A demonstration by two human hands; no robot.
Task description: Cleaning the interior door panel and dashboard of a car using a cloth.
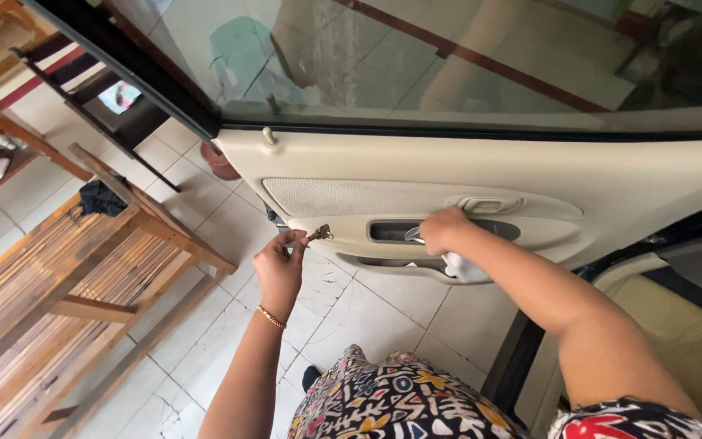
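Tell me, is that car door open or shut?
Open. The car door swings out over the tiled floor, with the seat visible beside its inner panel.

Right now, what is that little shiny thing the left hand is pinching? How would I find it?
Find the big cream car door panel, standing open over the tiled floor. Follow it to its left end, beside the dark handle recess. There the left hand pinches a small metal key, the only shiny, dangling thing; the right hand holds a soft white cloth.
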